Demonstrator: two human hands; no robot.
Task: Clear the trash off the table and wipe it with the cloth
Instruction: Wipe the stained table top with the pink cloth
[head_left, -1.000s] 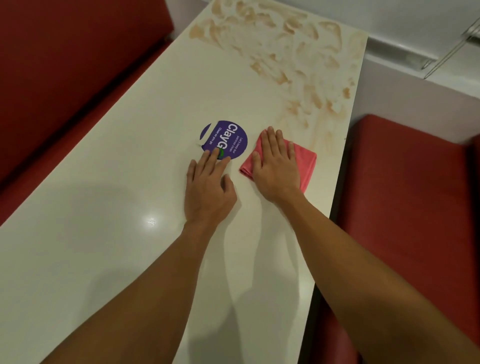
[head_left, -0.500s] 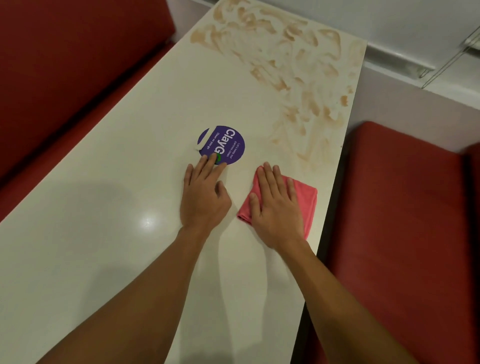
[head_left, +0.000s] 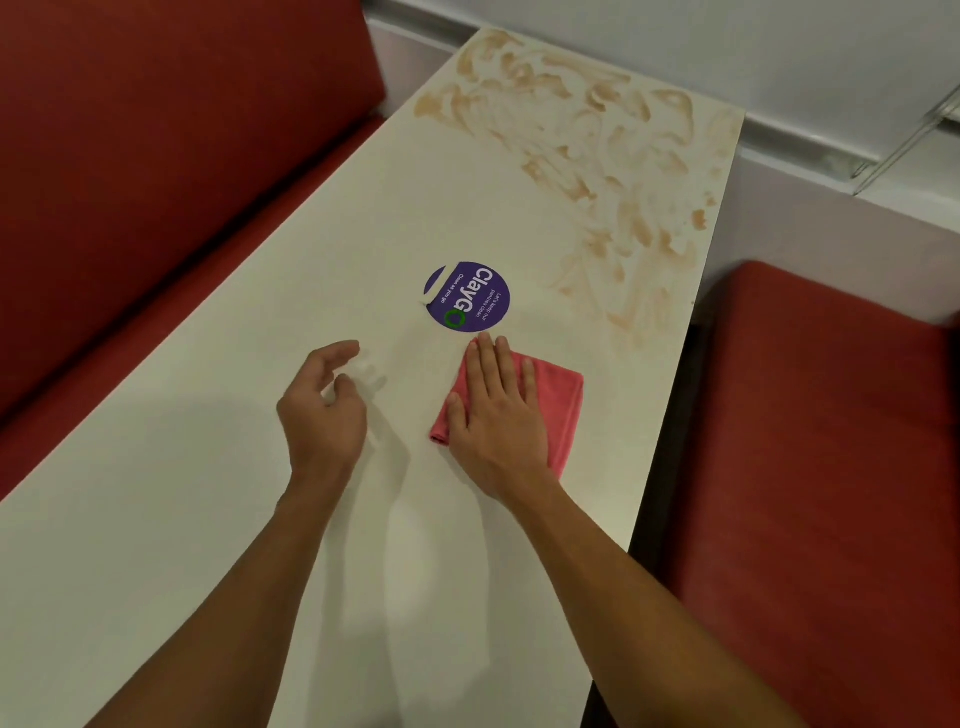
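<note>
White table (head_left: 208, 493), brown smears (head_left: 597, 156) at far end, round purple sticker (head_left: 467, 296), folded pink cloth (head_left: 561, 400)

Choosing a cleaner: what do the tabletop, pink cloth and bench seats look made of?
Tabletop: smooth cream laminate or similar, semi-gloss; faint reflections show. Pink cloth: soft folded fabric, possibly microfibre, matte. Bench seats: red upholstery, perhaps vinyl, smooth with slight sheen.

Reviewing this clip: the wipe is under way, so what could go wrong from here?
1. The brown smears run to the right edge of the table; the right hand pressing the pink cloth could push residue onto the red seat.
2. The purple sticker looks lifted on one side; a pass over it might peel it further.
</note>
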